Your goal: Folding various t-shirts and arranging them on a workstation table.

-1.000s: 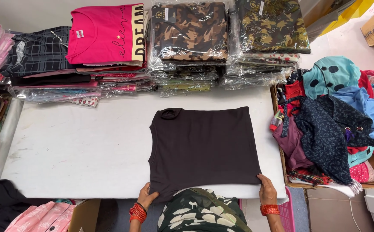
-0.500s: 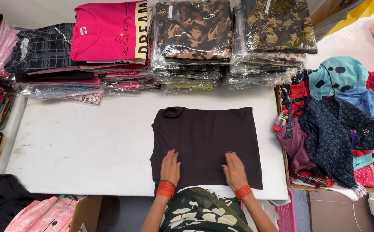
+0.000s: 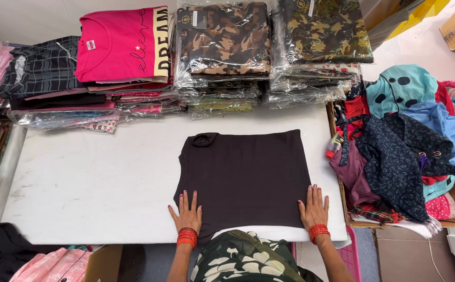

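Head view: since half a second ago, your hands have slid apart to the near corners. Left hand [image 3: 186, 213] and right hand [image 3: 314, 208] lie flat, fingers spread, holding nothing, on the dark brown folded shirt [image 3: 244, 177], smooth and rectangular, mid-table [image 3: 91, 188].

shirt [image 3: 245, 175] on table [image 3: 91, 188], stacks [image 3: 222, 52] behind

The left hand [image 3: 186, 212] lies flat, palm down, fingers [image 3: 184, 197] spread slightly. The right hand [image 3: 314, 207] lies flat too, well apart. Both wrists carry red bangles [image 3: 187, 237].
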